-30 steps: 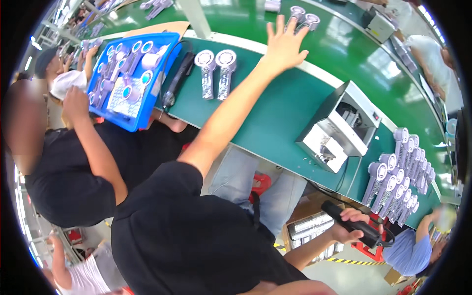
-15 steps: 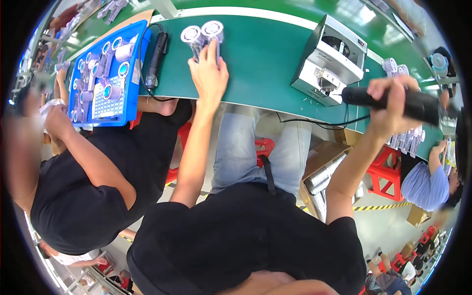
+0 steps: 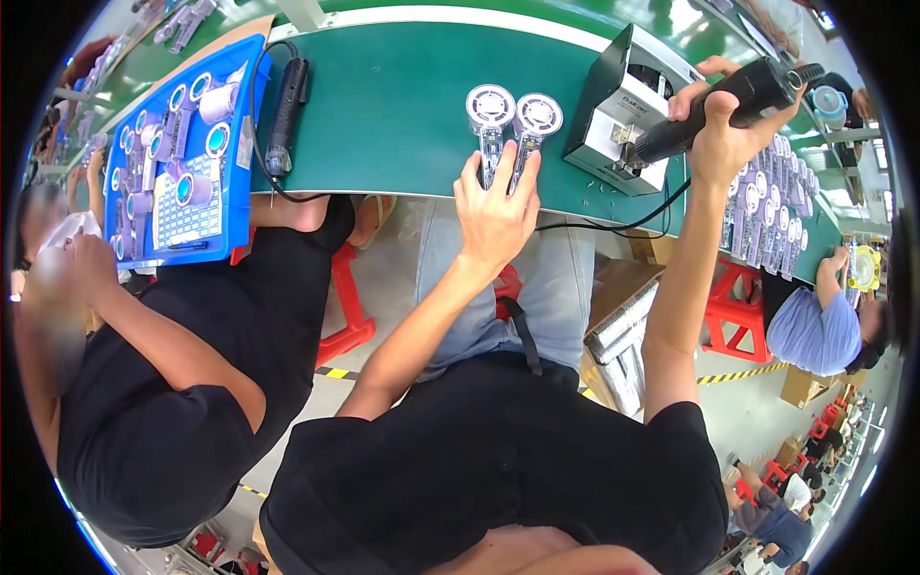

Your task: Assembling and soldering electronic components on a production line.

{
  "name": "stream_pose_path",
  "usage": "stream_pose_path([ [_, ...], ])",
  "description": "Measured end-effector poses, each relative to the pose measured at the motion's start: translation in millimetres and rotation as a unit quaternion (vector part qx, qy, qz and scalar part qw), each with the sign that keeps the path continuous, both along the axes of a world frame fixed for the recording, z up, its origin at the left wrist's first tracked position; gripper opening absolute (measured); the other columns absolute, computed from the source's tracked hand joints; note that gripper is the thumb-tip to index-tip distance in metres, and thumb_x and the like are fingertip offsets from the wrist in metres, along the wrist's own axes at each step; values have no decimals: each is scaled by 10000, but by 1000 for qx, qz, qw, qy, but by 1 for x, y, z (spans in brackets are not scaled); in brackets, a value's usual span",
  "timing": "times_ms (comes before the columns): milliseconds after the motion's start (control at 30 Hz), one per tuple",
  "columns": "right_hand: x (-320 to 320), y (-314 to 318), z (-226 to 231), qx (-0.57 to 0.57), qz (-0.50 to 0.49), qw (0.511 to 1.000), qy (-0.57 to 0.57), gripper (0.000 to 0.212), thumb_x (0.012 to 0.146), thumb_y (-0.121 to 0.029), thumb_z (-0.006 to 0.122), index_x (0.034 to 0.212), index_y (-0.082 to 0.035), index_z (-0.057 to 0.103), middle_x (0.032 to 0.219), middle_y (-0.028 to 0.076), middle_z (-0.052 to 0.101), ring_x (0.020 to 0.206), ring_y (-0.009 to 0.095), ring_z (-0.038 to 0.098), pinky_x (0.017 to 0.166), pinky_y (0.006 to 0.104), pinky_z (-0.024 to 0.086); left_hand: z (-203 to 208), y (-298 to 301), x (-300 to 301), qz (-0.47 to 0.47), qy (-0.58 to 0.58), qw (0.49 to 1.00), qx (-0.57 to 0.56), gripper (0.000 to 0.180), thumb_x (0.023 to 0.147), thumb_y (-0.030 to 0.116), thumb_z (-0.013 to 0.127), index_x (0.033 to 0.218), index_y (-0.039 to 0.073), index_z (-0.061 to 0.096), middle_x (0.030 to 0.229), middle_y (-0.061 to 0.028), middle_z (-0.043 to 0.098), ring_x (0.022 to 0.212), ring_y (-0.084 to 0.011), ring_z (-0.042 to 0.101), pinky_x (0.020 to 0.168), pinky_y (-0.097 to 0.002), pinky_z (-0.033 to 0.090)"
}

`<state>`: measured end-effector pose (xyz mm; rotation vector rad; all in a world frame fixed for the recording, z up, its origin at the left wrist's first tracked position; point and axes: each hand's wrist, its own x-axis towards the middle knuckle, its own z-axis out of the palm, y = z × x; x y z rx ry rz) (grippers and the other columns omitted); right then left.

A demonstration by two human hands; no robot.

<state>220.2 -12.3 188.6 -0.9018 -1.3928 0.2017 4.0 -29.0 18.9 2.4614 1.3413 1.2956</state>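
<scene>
- Head view: the left hand [image 3: 494, 206] lies open, its fingers touching two small fans [image 3: 511, 125] on the green table [image 3: 402, 96].
- The right hand [image 3: 721, 129] grips a black electric screwdriver [image 3: 733, 96] above a grey box [image 3: 623, 105].

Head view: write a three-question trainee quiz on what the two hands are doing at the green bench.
1. True or false: the left hand rests on the handles of two small handheld fans lying side by side on the green bench.
2. What does the right hand grip? A) a blue tray B) a black electric screwdriver C) a roll of tape
3. Fill in: the grey box-shaped machine sits to the ____ of the two fans.

Key
1. True
2. B
3. right
</scene>
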Motion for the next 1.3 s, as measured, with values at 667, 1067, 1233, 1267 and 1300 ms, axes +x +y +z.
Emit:
stream_pose_path([
  [667, -68, 28, -30, 26, 94, 992, 80, 949, 921, -36, 617, 1504, -329, -73, 902, 160, 615, 532, 226, 584, 514, 419, 543, -22, 11, 6, -66, -21, 995, 68, 483, 717, 79, 669, 1199, 53, 681, 1348, -115, 597, 1268, -437, 510, 1026, -602, 400],
  [1067, -75, 36, -36, 25, 88, 995, 43, 913, 904, -20, 620, 1486, -285, -32, 863, 155, 618, 519, 220, 577, 508, 419, 543, -24, 12, 6, -65, -26, 996, 61, 465, 712, 87, 670, 1175, 50, 690, 1342, -117, 602, 1258, -434, 517, 1018, -601, 407],
  [1233, -81, 36, -46, 59, 54, 995, 63, 570, 919, -78, 632, 1364, -112, 277, 788, 146, 598, 506, 205, 560, 502, 398, 530, -24, 12, 7, -64, -28, 996, 60, 453, 718, 83, 663, 1169, 53, 697, 1323, -128, 608, 1275, -436, 509, 1038, -603, 396],
  [1267, -79, 36, -49, 45, 56, 996, 57, 378, 932, -120, 628, 1205, -48, 377, 745, 139, 578, 501, 196, 548, 502, 381, 520, -24, 12, 7, -64, -27, 996, 57, 453, 718, 83, 663, 1169, 53, 697, 1323, -128, 608, 1275, -436, 509, 1038, -603, 396],
  [1300, -78, 35, -51, 32, 59, 996, 50, 251, 945, -162, 623, 1047, 15, 477, 702, 131, 558, 495, 188, 536, 502, 364, 510, -25, 12, 7, -63, -34, 996, 56, 454, 718, 82, 662, 1170, 55, 698, 1310, -139, 610, 1275, -437, 509, 1039, -604, 396],
])
